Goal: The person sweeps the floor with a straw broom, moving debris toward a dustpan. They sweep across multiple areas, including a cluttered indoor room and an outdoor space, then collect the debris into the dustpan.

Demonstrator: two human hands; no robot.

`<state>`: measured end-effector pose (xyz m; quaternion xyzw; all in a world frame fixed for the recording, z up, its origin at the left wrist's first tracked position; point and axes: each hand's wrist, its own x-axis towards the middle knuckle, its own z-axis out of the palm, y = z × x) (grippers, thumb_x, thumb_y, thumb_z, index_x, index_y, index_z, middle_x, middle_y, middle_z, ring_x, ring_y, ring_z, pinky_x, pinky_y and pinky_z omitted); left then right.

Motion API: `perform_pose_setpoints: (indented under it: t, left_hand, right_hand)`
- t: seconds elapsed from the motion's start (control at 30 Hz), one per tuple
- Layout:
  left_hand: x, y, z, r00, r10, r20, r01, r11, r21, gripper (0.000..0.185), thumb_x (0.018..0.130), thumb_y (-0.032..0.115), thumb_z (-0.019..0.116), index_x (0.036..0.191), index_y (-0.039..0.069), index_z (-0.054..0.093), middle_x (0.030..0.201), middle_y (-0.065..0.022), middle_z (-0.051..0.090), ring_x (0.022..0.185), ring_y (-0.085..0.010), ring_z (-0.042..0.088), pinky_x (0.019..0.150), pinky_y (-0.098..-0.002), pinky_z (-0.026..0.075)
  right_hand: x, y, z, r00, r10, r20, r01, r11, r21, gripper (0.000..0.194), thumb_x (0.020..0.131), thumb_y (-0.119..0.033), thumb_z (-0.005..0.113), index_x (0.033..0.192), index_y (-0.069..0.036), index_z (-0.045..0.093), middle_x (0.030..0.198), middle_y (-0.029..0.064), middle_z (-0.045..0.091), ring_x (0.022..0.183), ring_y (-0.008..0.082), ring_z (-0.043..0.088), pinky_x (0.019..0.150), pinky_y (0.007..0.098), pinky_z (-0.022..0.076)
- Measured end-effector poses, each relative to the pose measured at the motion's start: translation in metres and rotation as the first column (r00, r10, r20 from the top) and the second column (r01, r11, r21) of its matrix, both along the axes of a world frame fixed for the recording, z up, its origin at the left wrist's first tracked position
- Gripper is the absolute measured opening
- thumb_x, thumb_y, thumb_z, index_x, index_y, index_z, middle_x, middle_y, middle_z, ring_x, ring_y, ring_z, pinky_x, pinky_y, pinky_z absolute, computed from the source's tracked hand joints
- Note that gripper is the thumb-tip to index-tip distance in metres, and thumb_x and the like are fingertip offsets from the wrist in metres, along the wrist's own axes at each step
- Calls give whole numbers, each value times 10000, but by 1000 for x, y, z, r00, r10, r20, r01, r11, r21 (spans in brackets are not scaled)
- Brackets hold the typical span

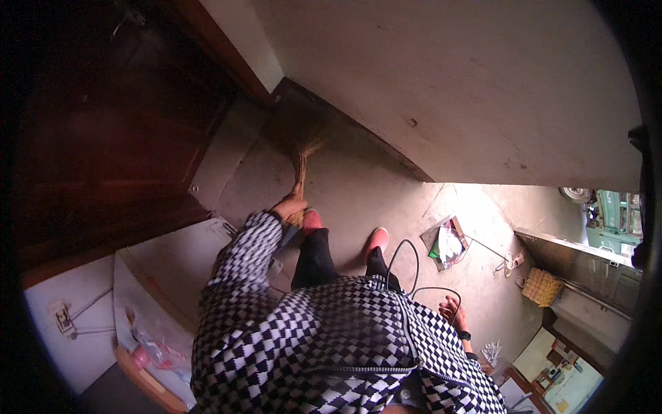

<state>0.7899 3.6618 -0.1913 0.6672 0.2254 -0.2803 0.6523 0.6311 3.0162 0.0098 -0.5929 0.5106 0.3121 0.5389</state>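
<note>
My left hand [291, 206] grips a straw broom [301, 168] by its bound neck. The broom's bristles fan out over the concrete floor [351, 181] towards the dim corner between the door and the wall. My right hand [455, 312] hangs low at my right side, fingers loosely apart, with nothing seen in it. A thin black cable [418, 259] loops in front of my jacket and passes across that hand. To the right of my feet lies a dustpan [432, 239] with white and green wrappers [448, 245] in it, its thin handle pointing right.
A dark wooden door [119, 171] stands on the left, a pale wall [455, 103] ahead. Slippers [512, 262] and a yellow woven basket [542, 287] are by the bright doorway, with a green vehicle [615, 217] outside. A white-topped piece of furniture [176, 259] is close on my left.
</note>
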Motion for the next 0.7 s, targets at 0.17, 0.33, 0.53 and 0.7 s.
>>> perform_pose_setpoints:
  t: [0.17, 0.33, 0.53, 0.7]
  left_hand:
    - [-93, 9, 183, 892, 286, -351, -389, 880, -273, 675, 924, 148, 498, 1487, 145, 125, 681, -78, 537, 525, -132, 507, 450, -278, 434]
    - [-185, -22, 177, 668, 646, -369, -735, 649, -196, 509, 893, 98, 533, 1359, 159, 337, 776, -83, 543, 608, -144, 557, 491, -275, 469]
    - [-156, -17, 24, 823, 473, -315, -567, 720, -399, 367, 829, 68, 589, 1162, 94, 438, 854, -78, 560, 718, -181, 572, 633, -290, 485]
    - [-149, -104, 48, 651, 248, -718, -642, 685, -345, 152, 911, 210, 549, 855, 69, 537, 685, -58, 542, 607, -159, 554, 539, -287, 459]
  right_hand:
    - [23, -83, -10, 994, 108, -3, -108, 994, 25, 426, 898, -338, 581, 1258, -133, 479, 887, 78, 635, 753, 194, 612, 651, 301, 487]
    - [44, -127, -5, 989, 150, -2, -150, 989, -11, 376, 904, -296, 572, 1229, -128, 486, 867, 52, 619, 728, 154, 595, 608, 251, 484]
    - [72, -112, 8, 980, 194, -48, -196, 980, -27, 298, 921, -264, 534, 1192, -141, 518, 864, 25, 617, 759, 156, 592, 668, 292, 486]
    - [80, -78, 23, 982, 190, -5, -190, 981, -23, 311, 921, -272, 544, 1201, -139, 520, 857, 1, 603, 746, 123, 575, 699, 285, 480]
